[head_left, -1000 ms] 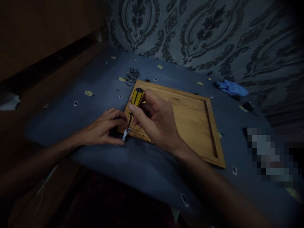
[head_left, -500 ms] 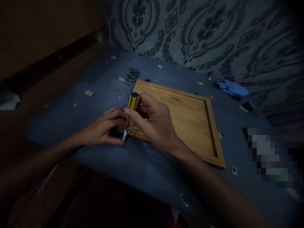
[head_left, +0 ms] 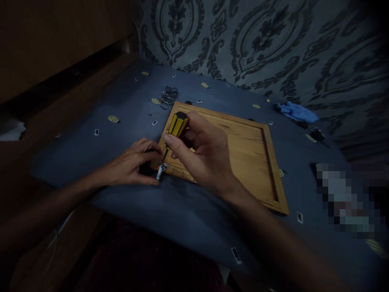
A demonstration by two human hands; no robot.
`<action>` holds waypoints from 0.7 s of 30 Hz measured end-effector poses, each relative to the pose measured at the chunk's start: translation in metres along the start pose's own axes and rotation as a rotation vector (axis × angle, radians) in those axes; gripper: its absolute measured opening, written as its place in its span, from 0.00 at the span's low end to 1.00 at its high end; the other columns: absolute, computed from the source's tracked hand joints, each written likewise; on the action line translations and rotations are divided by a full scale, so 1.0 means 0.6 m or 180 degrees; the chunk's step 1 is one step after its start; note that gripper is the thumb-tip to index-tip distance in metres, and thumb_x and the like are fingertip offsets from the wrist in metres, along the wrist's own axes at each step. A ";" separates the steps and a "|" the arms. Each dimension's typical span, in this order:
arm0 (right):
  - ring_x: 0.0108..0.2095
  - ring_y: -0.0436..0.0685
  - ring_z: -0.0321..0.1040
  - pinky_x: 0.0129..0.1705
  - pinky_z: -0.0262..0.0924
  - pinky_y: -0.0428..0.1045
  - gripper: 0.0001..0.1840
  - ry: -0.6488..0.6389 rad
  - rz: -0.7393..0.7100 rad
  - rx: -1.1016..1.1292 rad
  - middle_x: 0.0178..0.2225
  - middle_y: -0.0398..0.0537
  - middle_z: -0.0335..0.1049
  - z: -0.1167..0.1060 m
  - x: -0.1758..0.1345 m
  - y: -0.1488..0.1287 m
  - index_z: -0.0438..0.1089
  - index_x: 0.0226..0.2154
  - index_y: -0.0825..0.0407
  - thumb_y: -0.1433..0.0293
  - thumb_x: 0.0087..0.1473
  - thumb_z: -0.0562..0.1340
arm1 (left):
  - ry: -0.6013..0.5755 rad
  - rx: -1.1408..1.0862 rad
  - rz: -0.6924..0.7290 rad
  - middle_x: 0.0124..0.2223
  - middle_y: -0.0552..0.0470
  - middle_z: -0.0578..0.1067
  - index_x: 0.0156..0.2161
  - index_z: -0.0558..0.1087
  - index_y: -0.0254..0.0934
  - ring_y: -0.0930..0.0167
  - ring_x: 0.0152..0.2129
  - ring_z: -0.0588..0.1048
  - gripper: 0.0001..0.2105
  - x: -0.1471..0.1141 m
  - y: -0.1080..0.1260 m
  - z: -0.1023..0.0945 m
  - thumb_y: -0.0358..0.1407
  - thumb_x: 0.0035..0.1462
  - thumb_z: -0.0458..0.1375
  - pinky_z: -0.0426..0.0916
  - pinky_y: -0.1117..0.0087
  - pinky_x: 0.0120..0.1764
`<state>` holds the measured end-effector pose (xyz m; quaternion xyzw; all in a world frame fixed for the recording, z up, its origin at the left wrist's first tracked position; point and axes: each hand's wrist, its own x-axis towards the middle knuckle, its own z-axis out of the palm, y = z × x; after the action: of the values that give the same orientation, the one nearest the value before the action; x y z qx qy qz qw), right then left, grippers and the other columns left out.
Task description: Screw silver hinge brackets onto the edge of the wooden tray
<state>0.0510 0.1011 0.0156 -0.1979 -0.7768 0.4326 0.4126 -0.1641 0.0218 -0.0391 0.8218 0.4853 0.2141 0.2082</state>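
My right hand [head_left: 209, 152] is closed round the yellow and black handle of a screwdriver [head_left: 178, 123]. The shaft slants down to the left, its tip at a small metal hinge [head_left: 161, 172] on the near left corner of a framed wooden cabinet door [head_left: 246, 150]. Lying beside that corner, my left hand [head_left: 133, 162] has its thumb against the hinge and its curled fingers at the door's edge, steadying them. Several small dark holes run along the door's near edge. Whether a screw sits under the tip is too small to tell.
A blue patterned cloth covers the table [head_left: 127, 207]. Behind the door lie metal hinge parts [head_left: 168, 97] and a tiny screw [head_left: 150, 114]. A blue rag [head_left: 298, 112] and a dark object [head_left: 317, 134] lie at the far right. Wooden furniture [head_left: 60, 44] borders the left; a patterned wall rises behind.
My right hand has moved slightly right, and the screwdriver handle has tilted to the right, from nearly upright to slanted. The left hand, hinge and door have stayed in place.
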 end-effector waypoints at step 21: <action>0.27 0.53 0.63 0.26 0.60 0.50 0.19 -0.0099 -0.0181 -0.0168 0.26 0.39 0.62 0.002 0.000 0.002 0.61 0.29 0.46 0.59 0.65 0.69 | 0.0018 -0.0033 -0.0031 0.60 0.43 0.74 0.53 0.79 0.40 0.54 0.58 0.69 0.27 0.002 0.002 -0.001 0.61 0.65 0.62 0.66 0.50 0.63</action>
<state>0.0498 0.1012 0.0145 -0.1798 -0.7996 0.4031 0.4073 -0.1635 0.0223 -0.0378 0.8177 0.4888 0.2179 0.2122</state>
